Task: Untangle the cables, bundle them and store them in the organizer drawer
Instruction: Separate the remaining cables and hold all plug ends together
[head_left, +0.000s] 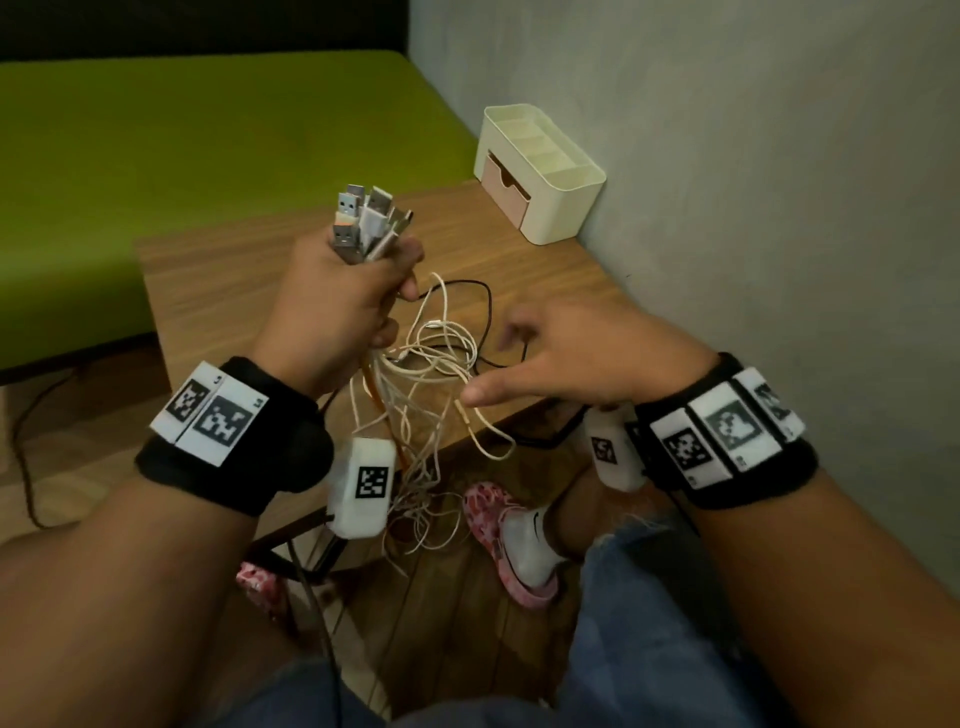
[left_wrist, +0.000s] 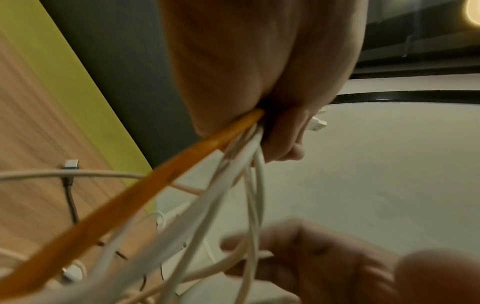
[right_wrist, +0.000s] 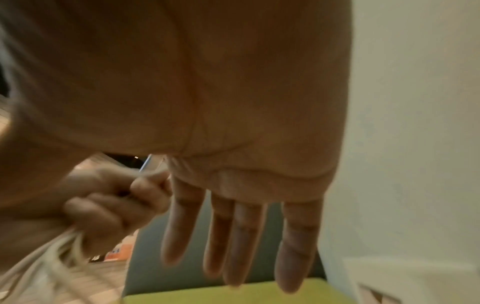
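My left hand (head_left: 358, 291) grips a bunch of cables just below their USB plugs (head_left: 363, 221), which stick up above the fist. The white and orange cables (head_left: 415, 374) hang from it in tangled loops over the table's front edge; a black cable (head_left: 480, 306) lies on the table behind them. In the left wrist view the orange cable (left_wrist: 182, 160) and white ones (left_wrist: 241, 156) leave my closed fingers. My right hand (head_left: 550, 353) hovers open, fingers spread, just right of the loops, holding nothing; its straight fingers (right_wrist: 244, 242) show in the right wrist view. The cream organizer (head_left: 540, 171) has a pink drawer (head_left: 506, 189), slightly pulled out.
The small wooden table (head_left: 234, 291) stands against a grey wall (head_left: 727, 156), organizer at its far right corner. A green mattress (head_left: 182, 145) lies behind and left. My knees and a pink-and-white shoe (head_left: 514, 545) are below the table's front edge.
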